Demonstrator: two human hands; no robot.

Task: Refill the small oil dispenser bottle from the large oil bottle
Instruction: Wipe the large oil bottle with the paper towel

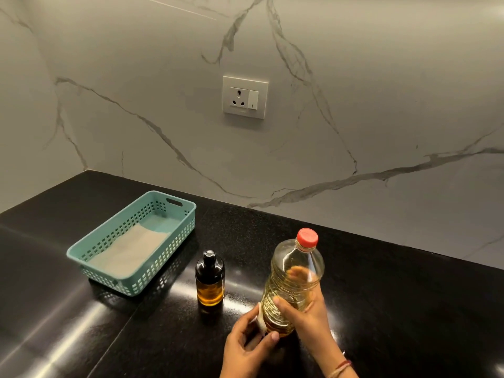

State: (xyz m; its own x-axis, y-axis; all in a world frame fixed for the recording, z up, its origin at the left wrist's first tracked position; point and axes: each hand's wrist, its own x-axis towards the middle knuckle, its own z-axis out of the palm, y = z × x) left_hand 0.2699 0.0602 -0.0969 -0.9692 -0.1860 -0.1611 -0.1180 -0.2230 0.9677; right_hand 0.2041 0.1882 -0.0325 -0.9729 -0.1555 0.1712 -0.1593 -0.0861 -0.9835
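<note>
The right hand (308, 317) is gripping the large oil bottle (294, 274) around its ribbed lower body, thumb in front and fingers showing through the clear plastic behind. The bottle is standing upright, its red cap (307, 237) screwed on and yellow oil filling its lower part. The left hand (245, 347) is curling its fingers around a small white wad (260, 321) and pressing it against the bottle's lower left side.

The small oil dispenser bottle (210, 279), dark amber with a black top, is standing just left of both hands, apart from them, with oil in its lower half. Farther left and beyond it, a teal slotted basket (166, 255) is sitting with a pale sheet lying inside.

The black surface (395, 309) is stretching open to the right of the hands and meeting the marble wall behind them. Above the hands, 1 socket plate (245, 97) is sitting on that wall; its tiny marking is too small to read.
</note>
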